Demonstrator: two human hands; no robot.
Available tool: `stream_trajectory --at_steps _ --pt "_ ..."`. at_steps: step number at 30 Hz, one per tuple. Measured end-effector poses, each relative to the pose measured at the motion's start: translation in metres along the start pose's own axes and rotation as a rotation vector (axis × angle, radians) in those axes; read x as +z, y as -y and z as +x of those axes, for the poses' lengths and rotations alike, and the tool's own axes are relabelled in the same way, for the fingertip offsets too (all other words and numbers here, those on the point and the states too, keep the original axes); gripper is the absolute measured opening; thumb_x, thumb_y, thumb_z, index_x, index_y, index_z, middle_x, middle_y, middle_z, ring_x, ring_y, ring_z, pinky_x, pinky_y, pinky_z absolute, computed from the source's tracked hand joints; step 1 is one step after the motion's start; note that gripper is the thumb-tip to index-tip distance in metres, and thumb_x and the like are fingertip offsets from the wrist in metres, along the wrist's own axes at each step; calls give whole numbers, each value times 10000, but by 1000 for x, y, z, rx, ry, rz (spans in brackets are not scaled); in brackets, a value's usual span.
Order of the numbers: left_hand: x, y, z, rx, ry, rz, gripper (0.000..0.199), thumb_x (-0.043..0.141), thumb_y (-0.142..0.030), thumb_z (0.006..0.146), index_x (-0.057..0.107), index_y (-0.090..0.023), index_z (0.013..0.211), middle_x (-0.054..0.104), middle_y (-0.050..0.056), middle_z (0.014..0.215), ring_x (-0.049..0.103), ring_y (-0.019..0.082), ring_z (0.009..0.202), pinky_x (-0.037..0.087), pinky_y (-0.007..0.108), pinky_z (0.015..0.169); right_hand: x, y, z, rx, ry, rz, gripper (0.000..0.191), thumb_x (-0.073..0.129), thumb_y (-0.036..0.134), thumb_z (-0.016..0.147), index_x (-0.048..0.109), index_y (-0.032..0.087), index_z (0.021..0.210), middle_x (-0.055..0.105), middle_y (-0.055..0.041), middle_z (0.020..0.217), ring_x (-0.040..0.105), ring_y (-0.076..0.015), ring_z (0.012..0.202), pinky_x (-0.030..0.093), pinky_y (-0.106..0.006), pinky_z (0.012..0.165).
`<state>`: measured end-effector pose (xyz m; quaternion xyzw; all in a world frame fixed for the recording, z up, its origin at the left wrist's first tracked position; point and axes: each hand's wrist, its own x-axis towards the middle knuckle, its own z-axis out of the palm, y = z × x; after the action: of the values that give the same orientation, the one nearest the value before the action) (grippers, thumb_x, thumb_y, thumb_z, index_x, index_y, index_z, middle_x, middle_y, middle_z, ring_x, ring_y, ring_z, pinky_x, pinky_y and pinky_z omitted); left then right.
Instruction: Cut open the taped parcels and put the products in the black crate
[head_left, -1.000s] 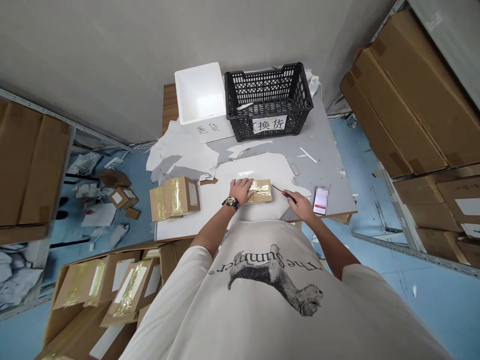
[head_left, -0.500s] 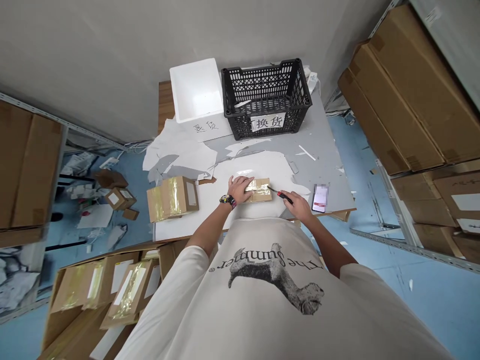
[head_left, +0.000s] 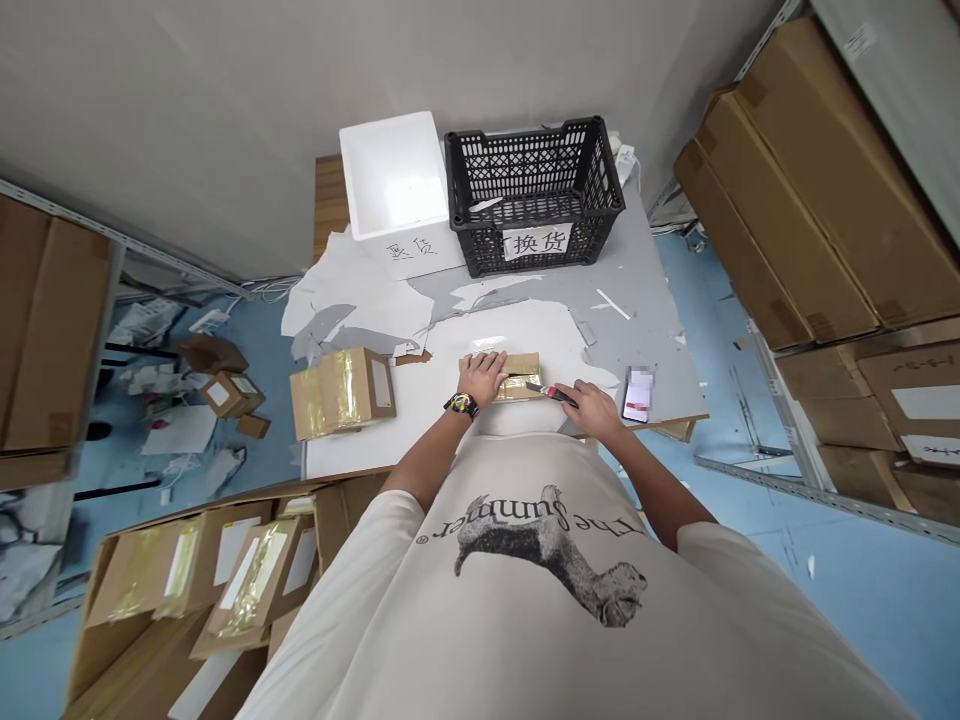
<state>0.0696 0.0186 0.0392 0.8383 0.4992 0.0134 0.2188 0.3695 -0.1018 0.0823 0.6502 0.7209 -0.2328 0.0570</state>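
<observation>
A small cardboard box (head_left: 521,364) with shiny tape lies on the white-covered part of the table in front of me. My left hand (head_left: 481,377) grips its left end from above, with a watch on the wrist. My right hand (head_left: 594,408) is closed around a red and black utility knife (head_left: 559,394). The blade points left and reaches over the right part of the box top, by the tape. A dark gap shows along the middle seam of the box. What lies inside it cannot be seen.
Taped boxes (head_left: 347,390) stand on the left of the table. At the back are a white foam bin (head_left: 409,245) and a black crate (head_left: 536,215). A phone (head_left: 637,395) lies at the right edge. A large carton (head_left: 330,515) of parcels stands at lower left.
The knife and my right hand have shifted slightly, with the blade lower over the box top. The seam now gapes along the tape. My left hand still presses the left end.
</observation>
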Motion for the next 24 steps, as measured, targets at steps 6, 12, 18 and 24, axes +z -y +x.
stream_trajectory --at_steps 6,12,18,24 --pt "4 5 2 20 -18 -13 670 335 -481 1190 529 -290 1801 644 136 1715 540 385 1576 294 585 1377 -5 1 1 -15 -16 -14 552 529 393 1187 629 339 1728 747 -133 1386 680 -311 1244 523 -377 1007" --pt "0 5 3 23 -22 -5 673 302 -485 1198 553 -277 1786 650 125 1715 542 366 1583 301 563 1378 -12 -3 -11 4 -51 21 540 555 373 1168 667 333 1695 765 -122 1359 698 -315 1262 522 -360 987" --pt "0 6 2 25 -26 -1 685 289 -509 1201 576 -262 1772 647 125 1722 547 363 1579 310 558 1374 -15 -14 -15 41 -69 11 519 543 392 1177 681 319 1672 775 -122 1349 719 -315 1237 517 -355 948" --pt "1 7 1 34 -31 0 677 310 -489 1195 560 -269 1784 659 139 1701 555 374 1566 311 574 1369 -9 6 10 36 -24 -45 551 509 401 1197 590 321 1736 743 -153 1429 711 -322 1214 527 -372 947"
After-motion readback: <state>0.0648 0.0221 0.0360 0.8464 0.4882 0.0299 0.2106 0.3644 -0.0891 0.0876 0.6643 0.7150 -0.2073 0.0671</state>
